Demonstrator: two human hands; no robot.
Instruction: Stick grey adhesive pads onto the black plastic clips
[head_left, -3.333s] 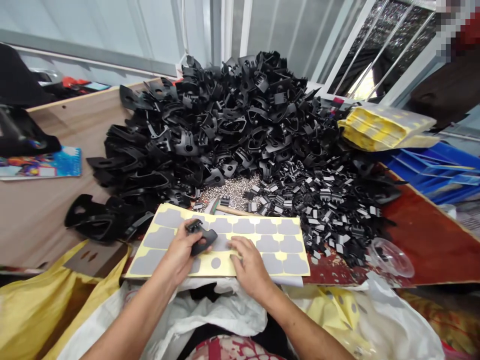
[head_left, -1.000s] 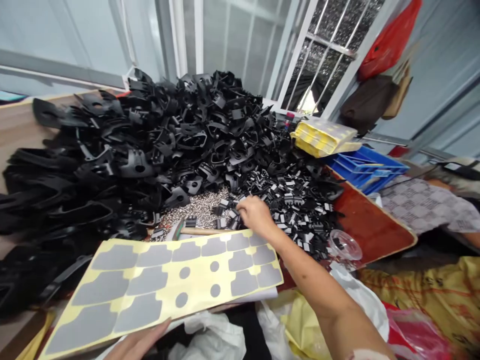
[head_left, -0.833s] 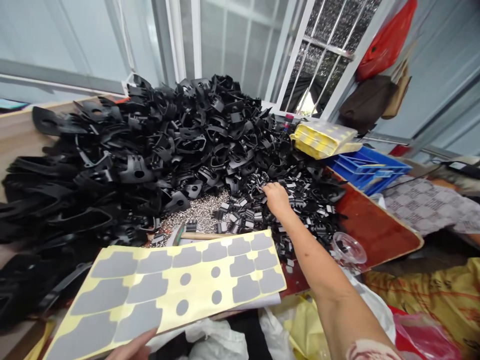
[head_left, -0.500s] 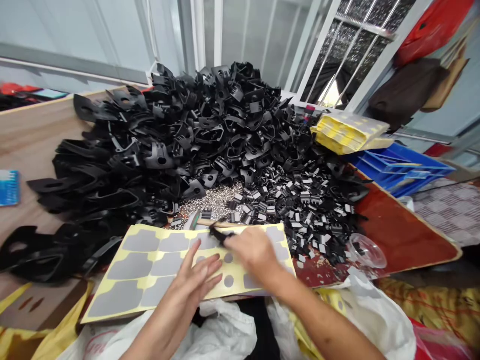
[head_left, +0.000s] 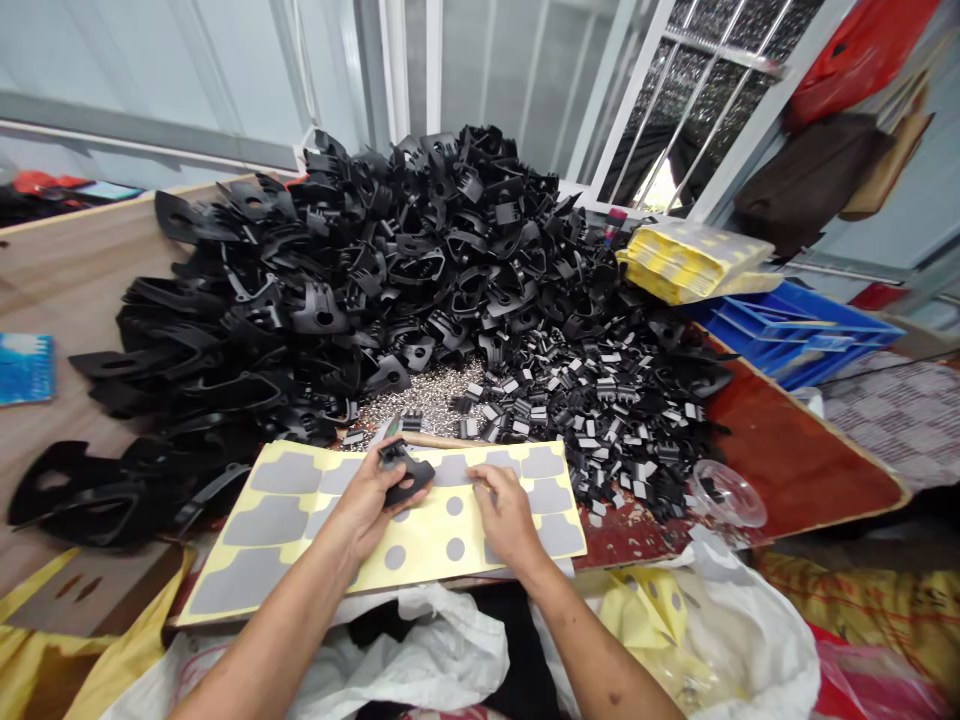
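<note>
A black plastic part [head_left: 409,478] with a hole in it is gripped by my left hand [head_left: 369,500], above the middle of a yellow sheet [head_left: 420,565]. Grey shaped stickers and grey round stickers cover that sheet. My right hand [head_left: 504,508] is over the sheet's right half, its fingers bent and drawn together near a grey sticker's edge; whether something small is between the fingertips is hidden. Behind both hands lies a big heap of black plastic parts [head_left: 322,305], with small black clips [head_left: 600,400] to its right and tiny shiny metal pieces [head_left: 420,405] in between.
At the right are a stack of folded yellow sheets [head_left: 679,265], a blue crate [head_left: 802,330] and a clear round tub [head_left: 727,493]. White plastic bags [head_left: 442,650] hang at the table's near edge. A blue packet [head_left: 26,368] lies far left.
The black part has passed from my right hand to my left, which has closed around it. My right hand has drawn back slightly, without the part.
</note>
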